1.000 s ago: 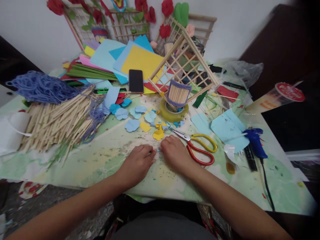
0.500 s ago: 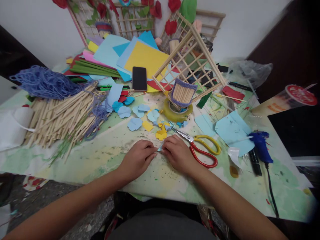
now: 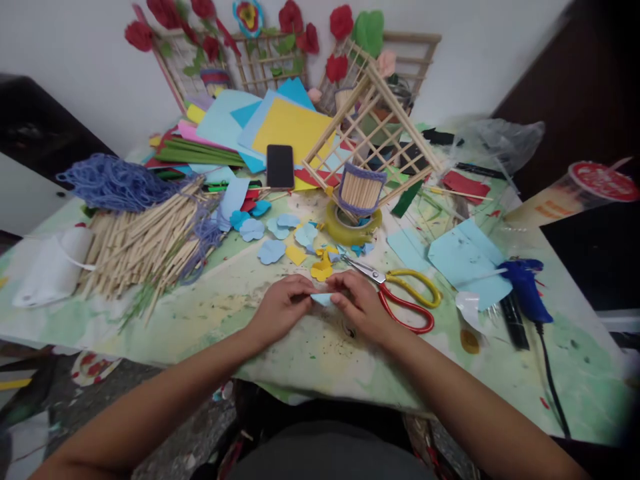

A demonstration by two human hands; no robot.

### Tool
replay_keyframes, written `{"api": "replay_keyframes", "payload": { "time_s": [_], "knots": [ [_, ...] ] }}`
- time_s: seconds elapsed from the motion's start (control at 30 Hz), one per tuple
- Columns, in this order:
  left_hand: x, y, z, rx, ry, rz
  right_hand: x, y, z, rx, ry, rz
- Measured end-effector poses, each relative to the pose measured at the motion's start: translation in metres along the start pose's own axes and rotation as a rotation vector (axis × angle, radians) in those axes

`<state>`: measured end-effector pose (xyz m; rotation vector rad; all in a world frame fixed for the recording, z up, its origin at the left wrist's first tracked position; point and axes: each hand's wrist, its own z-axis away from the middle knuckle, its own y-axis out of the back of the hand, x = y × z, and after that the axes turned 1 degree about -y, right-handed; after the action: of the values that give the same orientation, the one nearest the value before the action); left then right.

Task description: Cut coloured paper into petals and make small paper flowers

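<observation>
Small light-blue paper scrap [image 3: 323, 299] pinched between both hands.
My left hand [image 3: 280, 310] and right hand [image 3: 360, 307] each grip an edge (thin stock); an uneven pull may tear it.

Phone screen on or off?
Off, apparently: the phone lies flat on the coloured paper, its visible face uniformly black, nothing lit.

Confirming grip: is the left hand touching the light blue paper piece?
Touching. Head view: the left hand pinches one end of the light blue paper piece, the right hand the other.
</observation>
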<state>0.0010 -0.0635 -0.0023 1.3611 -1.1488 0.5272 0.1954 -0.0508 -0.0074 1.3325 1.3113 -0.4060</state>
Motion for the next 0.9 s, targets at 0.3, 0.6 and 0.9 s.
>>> {"api": "replay_keyframes", "payload": {
  "time_s": [0.3, 0.6, 0.9],
  "knots": [
    [0.022, -0.007, -0.041, -0.086, 0.209, 0.197, 0.004, 0.005, -0.001, 0.076, -0.201, -0.170],
    [0.013, -0.010, -0.044, -0.072, 0.209, 0.195, 0.004, 0.001, 0.000, 0.088, -0.037, 0.243],
    [0.004, -0.009, -0.037, -0.110, 0.402, 0.501, 0.006, 0.004, -0.001, 0.172, -0.075, 0.182]
  ]
}}
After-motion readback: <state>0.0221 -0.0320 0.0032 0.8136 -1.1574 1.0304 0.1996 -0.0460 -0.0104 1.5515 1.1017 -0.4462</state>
